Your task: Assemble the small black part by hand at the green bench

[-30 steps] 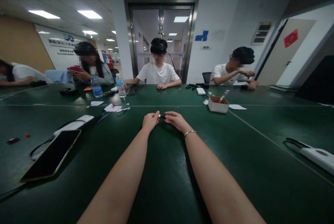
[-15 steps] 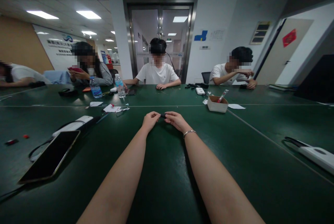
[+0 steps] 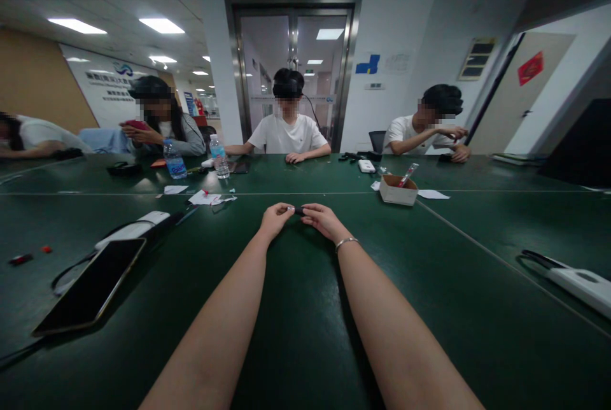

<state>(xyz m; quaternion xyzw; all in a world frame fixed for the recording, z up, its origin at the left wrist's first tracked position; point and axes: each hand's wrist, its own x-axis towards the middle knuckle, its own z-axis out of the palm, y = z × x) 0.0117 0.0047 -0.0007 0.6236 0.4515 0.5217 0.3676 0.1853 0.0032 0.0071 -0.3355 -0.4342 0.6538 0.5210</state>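
Both my arms reach forward over the dark green table (image 3: 305, 346). A small black object (image 3: 299, 211) spans the short space between my fingertips. My left hand (image 3: 275, 220) pinches its left end, where a bit of something shiny shows at the fingertips. The right end is held between the thumb and fingers of my right hand (image 3: 324, 220), which has a silver bracelet (image 3: 347, 242) at the wrist. What the small object is cannot be made out, and the fingers hide its ends.
A phone (image 3: 93, 286) and a white device (image 3: 131, 230) with a black strap lie at left. Beyond my hands are two water bottles (image 3: 175, 160) (image 3: 220, 158), papers (image 3: 205, 198) and a small box (image 3: 398, 191). Another white device (image 3: 582, 282) lies at right. Several people sit across.
A shiny bit now shows at my left fingertips, and the black object's left end has come slightly away from them. My arms have hardly moved.
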